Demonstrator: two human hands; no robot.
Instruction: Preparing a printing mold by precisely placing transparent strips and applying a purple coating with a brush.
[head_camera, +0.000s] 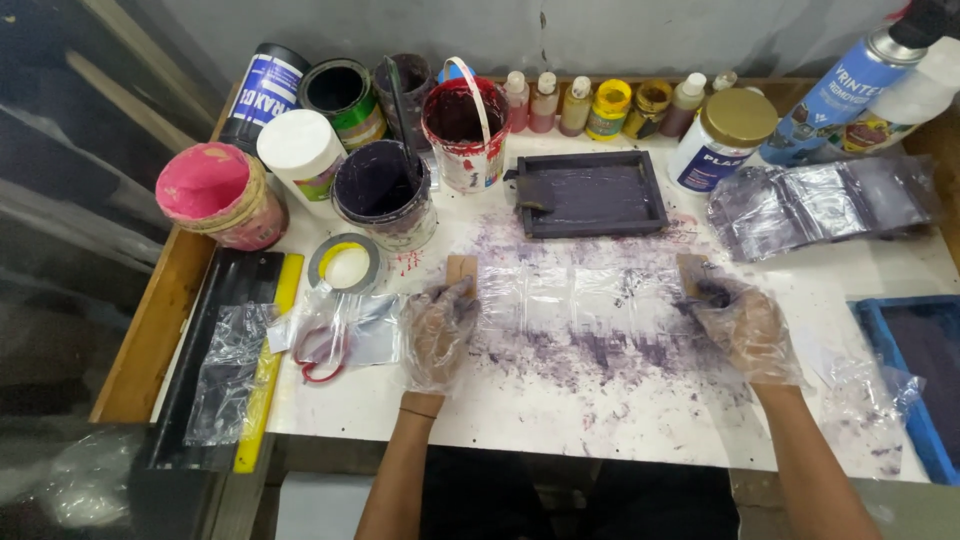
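Both my hands wear thin clear plastic gloves smeared with purple ink. My left hand (438, 330) presses its fingers on a small tan wooden block (461, 271) at the left end of a clear plastic sheet (580, 295). My right hand (742, 325) presses on a second tan block (692, 270) at the sheet's right end. The sheet lies flat on the white, purple-stained table (560, 410). Just beyond it sits a small dark printing frame (588, 193).
Open ink tubs (383, 190), a red pail (464, 125), a pink-lidded jar (212, 192) and small bottles (575, 104) line the back. Tape roll (345, 264), red scissors (322, 355), yellow ruler (265, 370) at left. Plastic bags (820, 205), spray can (850, 85), blue tray (915, 370) at right.
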